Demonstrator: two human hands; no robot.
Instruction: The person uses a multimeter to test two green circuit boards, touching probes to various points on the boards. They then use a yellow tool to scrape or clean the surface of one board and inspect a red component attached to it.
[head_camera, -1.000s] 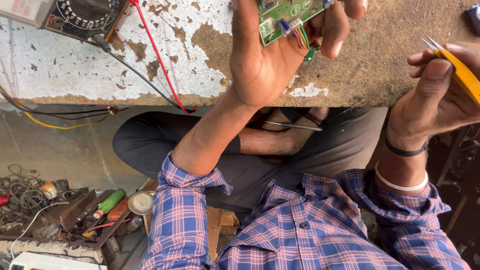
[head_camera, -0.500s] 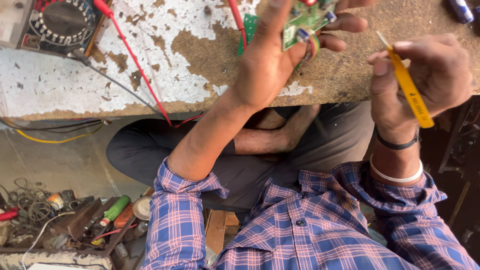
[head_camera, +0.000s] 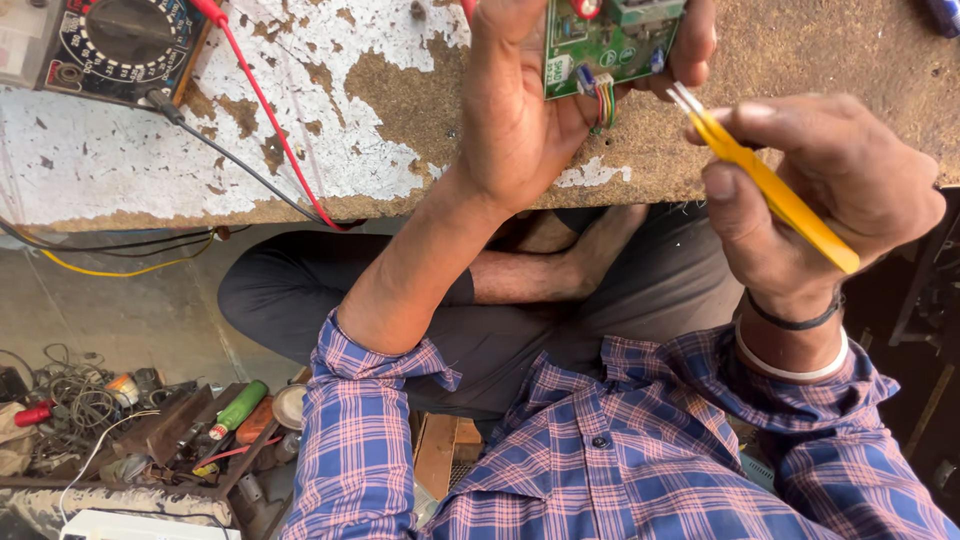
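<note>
2 hands gripping | left hand (head_camera: 530, 110): circuit board (head_camera: 610, 45) | right hand (head_camera: 830, 190): tweezers (head_camera: 770, 185), tips up-left

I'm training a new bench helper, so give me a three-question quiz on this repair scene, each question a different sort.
1. True or false: the left hand holds the green circuit board.
2. Which tool is in the right hand?
A. Soldering iron
B. Yellow tweezers
C. Screwdriver
3. Fill in: the red and black leads run across the worn bench from the ______ at the top left corner.

Key
1. True
2. B; the tips sit near the board's coloured wire bundle.
3. Multimeter
</note>
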